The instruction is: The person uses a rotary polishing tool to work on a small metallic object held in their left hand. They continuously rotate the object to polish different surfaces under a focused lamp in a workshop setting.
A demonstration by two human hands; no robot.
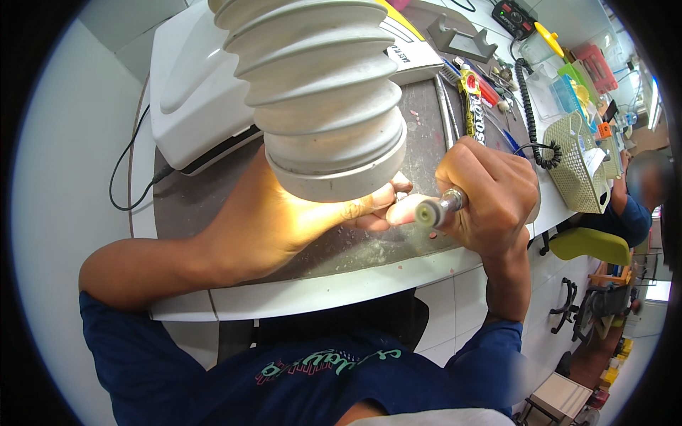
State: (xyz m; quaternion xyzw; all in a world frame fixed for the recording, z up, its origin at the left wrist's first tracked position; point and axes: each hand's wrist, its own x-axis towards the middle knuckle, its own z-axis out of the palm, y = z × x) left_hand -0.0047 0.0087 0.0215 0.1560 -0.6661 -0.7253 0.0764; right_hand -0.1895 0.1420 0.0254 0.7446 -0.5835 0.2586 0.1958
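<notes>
My left hand point(284, 220) reaches in under the mouth of a white ribbed hose, its fingertips pinched together on a small shiny piece point(402, 196). The piece is mostly covered by fingers, so I cannot tell its kind. In my right hand point(490, 195) a metal rotary handpiece point(452, 199) is gripped like a pen, with a round, pale greenish tip point(429, 213) at its front end. The right thumb meets the left fingertips beside the small piece. Strong light falls on the left thumb and wrist.
The ribbed hose point(323, 99) hangs over the left hand. A white machine point(199, 85) stands at left. Behind lie a yellow tube point(471, 103) and several tools. A coiled black cord point(529, 106) and cream basket point(577, 163) are at right; a person point(632, 206) sits beyond.
</notes>
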